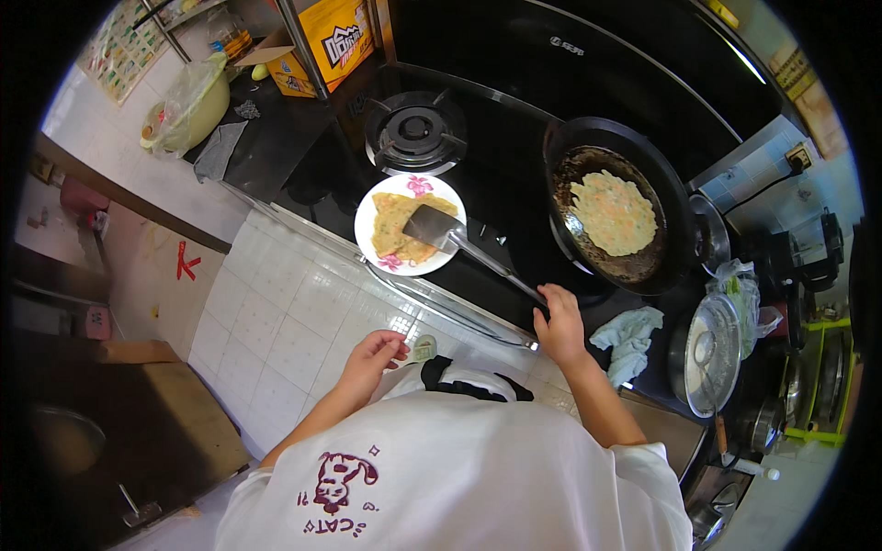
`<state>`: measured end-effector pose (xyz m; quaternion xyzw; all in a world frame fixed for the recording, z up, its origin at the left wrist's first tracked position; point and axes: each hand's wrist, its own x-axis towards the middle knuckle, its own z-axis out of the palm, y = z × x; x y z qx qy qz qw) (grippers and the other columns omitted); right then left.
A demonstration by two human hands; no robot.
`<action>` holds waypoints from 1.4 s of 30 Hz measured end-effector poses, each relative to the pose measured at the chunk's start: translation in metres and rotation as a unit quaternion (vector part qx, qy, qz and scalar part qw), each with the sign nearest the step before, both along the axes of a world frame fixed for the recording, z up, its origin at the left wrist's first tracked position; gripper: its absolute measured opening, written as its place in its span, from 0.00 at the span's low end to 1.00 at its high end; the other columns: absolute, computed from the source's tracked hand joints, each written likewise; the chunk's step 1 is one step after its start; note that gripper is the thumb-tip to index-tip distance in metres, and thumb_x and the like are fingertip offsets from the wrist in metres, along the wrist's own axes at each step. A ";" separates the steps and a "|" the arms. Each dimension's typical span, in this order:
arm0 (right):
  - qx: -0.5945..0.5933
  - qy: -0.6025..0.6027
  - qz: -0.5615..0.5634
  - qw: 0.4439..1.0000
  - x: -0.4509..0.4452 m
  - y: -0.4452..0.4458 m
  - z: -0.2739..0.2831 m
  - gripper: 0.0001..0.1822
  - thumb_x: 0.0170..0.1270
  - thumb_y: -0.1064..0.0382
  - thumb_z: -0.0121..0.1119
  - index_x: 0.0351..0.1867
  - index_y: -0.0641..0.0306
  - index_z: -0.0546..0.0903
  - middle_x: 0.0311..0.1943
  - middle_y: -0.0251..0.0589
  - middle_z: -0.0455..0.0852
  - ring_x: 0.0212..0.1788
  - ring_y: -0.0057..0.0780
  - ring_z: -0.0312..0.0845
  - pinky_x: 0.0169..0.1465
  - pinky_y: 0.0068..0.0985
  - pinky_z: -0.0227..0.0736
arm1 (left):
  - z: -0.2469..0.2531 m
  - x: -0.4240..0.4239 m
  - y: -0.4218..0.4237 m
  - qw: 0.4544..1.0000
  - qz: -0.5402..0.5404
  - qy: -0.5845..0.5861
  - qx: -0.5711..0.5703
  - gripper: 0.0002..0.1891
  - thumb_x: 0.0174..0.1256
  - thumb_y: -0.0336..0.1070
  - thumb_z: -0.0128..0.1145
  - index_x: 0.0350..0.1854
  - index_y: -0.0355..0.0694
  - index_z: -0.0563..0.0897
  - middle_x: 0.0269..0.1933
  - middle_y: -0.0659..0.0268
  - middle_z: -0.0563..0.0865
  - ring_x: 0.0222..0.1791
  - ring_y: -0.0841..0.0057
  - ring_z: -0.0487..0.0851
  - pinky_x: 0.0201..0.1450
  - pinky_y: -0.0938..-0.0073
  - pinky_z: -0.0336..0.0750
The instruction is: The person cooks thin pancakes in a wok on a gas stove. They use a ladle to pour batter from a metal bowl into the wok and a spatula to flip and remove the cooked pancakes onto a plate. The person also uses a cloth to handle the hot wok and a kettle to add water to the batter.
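A metal spatula (pixel 431 226) rests its blade on a browned pancake (pixel 393 217), which lies on a white plate with pink flowers (pixel 418 184). My right hand (pixel 560 324) is at the end of the spatula's handle; whether the fingers are closed around it is hard to tell. My left hand (pixel 377 355) is in front of my body, below the plate, its fingers curled near the thumb, touching no object. To the right, a paler pancake with orange and green bits (pixel 615 213) lies in a dark wok (pixel 620 272) on the stove.
A gas burner (pixel 415 131) is behind the plate. Right of my right hand lie a pale blue cloth (pixel 627 337) and a metal bowl of batter with a ladle (pixel 727 372). At the left stand a green basin (pixel 207 110) and a yellow carton (pixel 341 41); a grey cloth (pixel 220 148) hangs over the counter edge.
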<state>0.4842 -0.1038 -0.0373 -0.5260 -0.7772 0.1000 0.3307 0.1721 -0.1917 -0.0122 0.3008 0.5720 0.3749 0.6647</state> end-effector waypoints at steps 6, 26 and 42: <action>-0.038 -0.150 -0.021 0.988 -0.015 0.022 -0.034 0.19 0.45 0.69 0.55 0.43 0.61 0.75 0.36 0.42 0.76 0.39 0.41 0.72 0.42 0.35 0.68 | 0.005 -0.030 0.020 1.000 0.012 0.003 -0.016 0.10 0.65 0.38 0.48 0.44 0.39 0.74 0.38 0.66 0.80 0.38 0.80 0.76 0.42 0.79 0.69; -0.262 0.219 -0.250 0.906 0.155 -0.044 0.160 0.22 0.60 0.68 0.51 0.58 0.59 0.70 0.19 0.24 0.68 0.22 0.10 0.59 0.26 0.12 0.56 | -0.008 0.077 0.068 0.981 -0.180 -0.061 0.030 0.11 0.65 0.38 0.48 0.44 0.40 0.74 0.38 0.67 0.80 0.38 0.81 0.76 0.41 0.79 0.69; -0.402 -0.080 -0.182 0.894 0.127 -0.009 0.196 0.17 0.60 0.60 0.50 0.51 0.56 0.75 0.40 0.47 0.81 0.44 0.37 0.77 0.48 0.25 0.68 | -0.013 0.078 0.063 0.989 -0.137 -0.051 0.023 0.10 0.65 0.38 0.48 0.43 0.39 0.75 0.38 0.66 0.80 0.38 0.81 0.76 0.41 0.79 0.69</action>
